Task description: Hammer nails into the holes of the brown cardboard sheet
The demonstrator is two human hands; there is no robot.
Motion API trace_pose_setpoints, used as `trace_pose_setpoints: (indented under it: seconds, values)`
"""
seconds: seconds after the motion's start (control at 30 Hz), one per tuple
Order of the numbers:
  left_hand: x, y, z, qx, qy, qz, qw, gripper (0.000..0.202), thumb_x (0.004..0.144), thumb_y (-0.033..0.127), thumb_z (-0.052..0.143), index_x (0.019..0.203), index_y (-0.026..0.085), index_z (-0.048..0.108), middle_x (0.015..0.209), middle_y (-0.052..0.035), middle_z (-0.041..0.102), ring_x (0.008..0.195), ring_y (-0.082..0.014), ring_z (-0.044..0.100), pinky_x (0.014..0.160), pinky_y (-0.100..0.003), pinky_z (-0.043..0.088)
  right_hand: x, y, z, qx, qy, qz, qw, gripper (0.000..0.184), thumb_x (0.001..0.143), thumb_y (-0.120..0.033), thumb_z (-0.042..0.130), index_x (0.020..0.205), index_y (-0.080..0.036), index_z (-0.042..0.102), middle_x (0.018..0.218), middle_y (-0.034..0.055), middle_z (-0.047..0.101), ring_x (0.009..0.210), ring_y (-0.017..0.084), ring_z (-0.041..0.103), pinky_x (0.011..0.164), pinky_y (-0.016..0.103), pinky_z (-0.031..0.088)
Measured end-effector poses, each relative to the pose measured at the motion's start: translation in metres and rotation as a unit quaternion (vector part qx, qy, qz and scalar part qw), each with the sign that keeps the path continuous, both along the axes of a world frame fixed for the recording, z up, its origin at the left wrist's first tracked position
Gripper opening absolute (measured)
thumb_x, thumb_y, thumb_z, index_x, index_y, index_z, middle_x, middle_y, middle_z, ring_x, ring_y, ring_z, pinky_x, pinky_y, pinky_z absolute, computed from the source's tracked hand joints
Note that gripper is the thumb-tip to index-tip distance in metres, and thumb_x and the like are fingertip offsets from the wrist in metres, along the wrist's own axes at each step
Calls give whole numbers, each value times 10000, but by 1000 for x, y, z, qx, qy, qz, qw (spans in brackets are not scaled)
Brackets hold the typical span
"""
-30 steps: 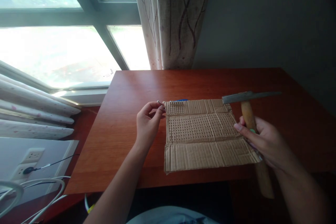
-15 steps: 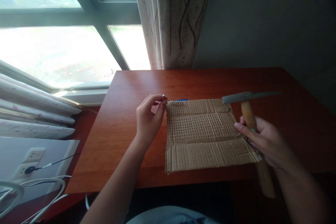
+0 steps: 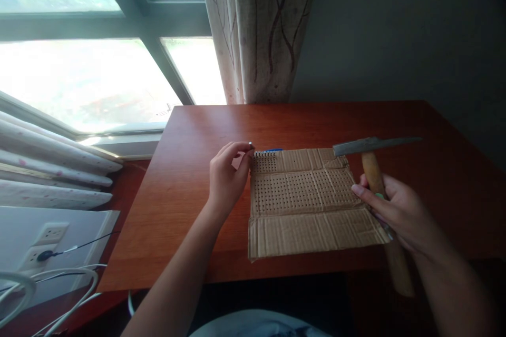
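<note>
Cardboard [image 3: 308, 205] between nail-pinching left hand [image 3: 226, 181], hammer-holding right hand [image 3: 399, 213].

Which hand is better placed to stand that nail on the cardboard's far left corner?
Left. The left hand pinches the nail right at the far left corner of the cardboard. The right hand grips the hammer over the right edge, so it is occupied.

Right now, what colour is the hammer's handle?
Light tan wood; the hammer handle shows in the right hand, clearest in the head view.
</note>
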State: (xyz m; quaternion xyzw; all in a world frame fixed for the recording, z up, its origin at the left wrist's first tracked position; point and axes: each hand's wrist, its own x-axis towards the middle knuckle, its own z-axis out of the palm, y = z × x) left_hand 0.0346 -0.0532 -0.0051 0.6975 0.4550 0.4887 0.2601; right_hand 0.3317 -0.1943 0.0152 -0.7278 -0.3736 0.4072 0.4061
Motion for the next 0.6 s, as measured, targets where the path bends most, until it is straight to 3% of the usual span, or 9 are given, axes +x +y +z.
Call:
trace_pose_setpoints:
  seconds: [0.6]
  values:
    - [3, -2, -1, -5, -16, 12, 1000, 79, 894, 248, 647, 909, 204, 710, 900, -34, 742, 842, -170, 699, 763, -300, 571, -4, 2, 6, -3, -10, 5, 1000, 400, 785, -538, 777, 894, -219, 561, 634, -68, 418, 520, 84, 342, 436, 212, 267]
